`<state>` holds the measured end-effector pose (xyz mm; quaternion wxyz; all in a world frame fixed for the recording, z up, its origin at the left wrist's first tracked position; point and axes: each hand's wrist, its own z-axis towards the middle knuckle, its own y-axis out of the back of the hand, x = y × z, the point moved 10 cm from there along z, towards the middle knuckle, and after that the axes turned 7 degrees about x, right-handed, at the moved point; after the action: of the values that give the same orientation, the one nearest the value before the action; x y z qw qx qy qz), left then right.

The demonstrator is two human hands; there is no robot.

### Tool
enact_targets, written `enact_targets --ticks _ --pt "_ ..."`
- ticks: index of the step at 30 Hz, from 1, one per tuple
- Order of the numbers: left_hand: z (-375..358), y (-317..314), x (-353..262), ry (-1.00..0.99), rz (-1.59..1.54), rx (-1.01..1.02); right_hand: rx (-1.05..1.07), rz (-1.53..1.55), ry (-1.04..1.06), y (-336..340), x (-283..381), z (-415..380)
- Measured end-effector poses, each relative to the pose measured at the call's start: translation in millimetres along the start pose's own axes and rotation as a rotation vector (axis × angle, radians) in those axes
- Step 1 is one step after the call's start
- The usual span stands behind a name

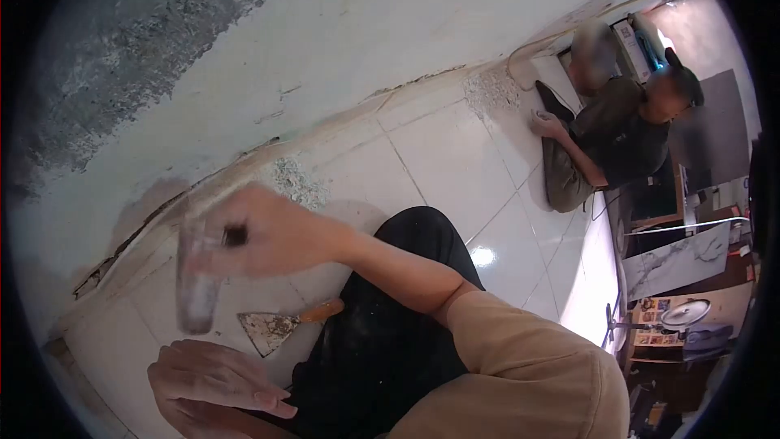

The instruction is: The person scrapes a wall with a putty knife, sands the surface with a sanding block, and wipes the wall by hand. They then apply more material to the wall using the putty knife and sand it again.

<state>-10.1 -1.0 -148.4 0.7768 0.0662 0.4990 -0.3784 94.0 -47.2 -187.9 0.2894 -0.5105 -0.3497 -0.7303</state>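
My right hand (272, 232), smeared by motion, is closed around a long, pale, see-through-looking object (197, 293) near the foot of the wall. Blur hides what kind it is. A small black patch shows at the fingers. My left hand (215, 378) is low in the view, fingers loosely bent and thumb apart, with nothing visible in it. Between my hands and my knee lies a putty knife (272, 329) on the tiles, its triangular blade stained and its handle orange-brown. A small heap of pale scrapings (301, 184) sits beside the wall, beyond my right hand.
The pale wall (349, 41) has a rough grey patch and a cracked lower edge. Farther along, two people (621, 114) sit on the tiled floor (431, 142) near more scrapings (493, 91). A fan (685, 315) and a marble-patterned panel (678, 262) stand at the right.
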Motion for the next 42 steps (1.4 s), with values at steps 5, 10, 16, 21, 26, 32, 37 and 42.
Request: enact_targets --ticks 5,10,16,21,26,32,37,42 --pt "4.2 -5.9 26.4 0.279 -0.047 0.047 0.619 -0.755 -0.430 -78.5 -91.4 -44.0" --pt "-6.6 42.1 52.3 0.539 0.436 -0.393 0.549 -0.645 -0.374 -70.2 -94.0 -33.7" --pt "-38.3 85.5 67.4 0.661 0.538 -0.815 0.396 -0.473 -0.381 -33.9 -83.8 -13.6" --pt "-54.7 100.4 56.6 0.606 0.606 -0.965 0.263 -0.309 -0.366 -20.9 -102.2 -4.9" --pt "-81.2 116.8 67.7 0.693 0.746 -0.983 0.243 0.063 -0.565 -24.1 -116.0 -7.4" --pt "-107.9 121.2 94.2 0.870 0.654 -0.959 0.031 0.186 -0.665 -12.0 -126.8 -9.9" --pt "-126.5 126.3 82.8 0.848 0.419 -1.203 -0.458 0.267 -0.296 28.8 -76.0 -6.3" --pt "-110.7 122.5 83.6 0.787 0.338 -1.190 -0.538 0.015 -0.204 14.3 -96.9 -8.3"
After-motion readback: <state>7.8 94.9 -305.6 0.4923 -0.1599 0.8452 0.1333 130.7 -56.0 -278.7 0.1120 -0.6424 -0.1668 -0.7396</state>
